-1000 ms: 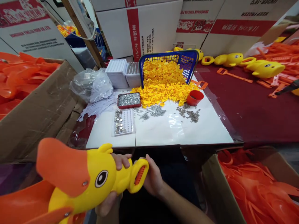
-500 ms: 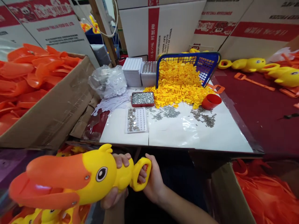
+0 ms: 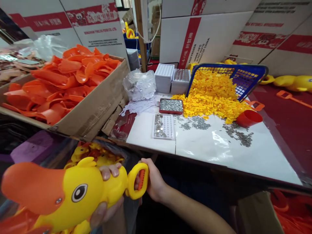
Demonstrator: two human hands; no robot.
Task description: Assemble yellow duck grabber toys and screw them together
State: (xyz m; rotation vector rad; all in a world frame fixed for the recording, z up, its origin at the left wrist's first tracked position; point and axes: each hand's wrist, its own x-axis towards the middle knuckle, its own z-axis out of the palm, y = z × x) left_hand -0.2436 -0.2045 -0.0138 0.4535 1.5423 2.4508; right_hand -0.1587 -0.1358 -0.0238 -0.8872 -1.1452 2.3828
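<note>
A yellow toy duck (image 3: 83,191) with a big orange bill and a ring handle lies sideways low at the left. My left hand (image 3: 107,198) is wrapped round its neck, fingers over the top and thumb below. My right hand (image 3: 152,182) is closed on the yellow ring handle with its orange trigger. The bill points left and is shut. Below the duck, more yellow ducks (image 3: 97,156) lie piled in a dark bin.
A cardboard box of orange bill parts (image 3: 68,78) stands at the left. The white board (image 3: 219,146) carries a clear tray of small discs (image 3: 162,126), a red tray of screws (image 3: 171,106), loose screws, a red cup (image 3: 248,117) and a blue basket (image 3: 243,78) spilling yellow pieces. Cartons line the back.
The view has swung left, so the board now sits to the right. The duck's bill was open half a second ago and is now shut. Both hands keep their hold.
</note>
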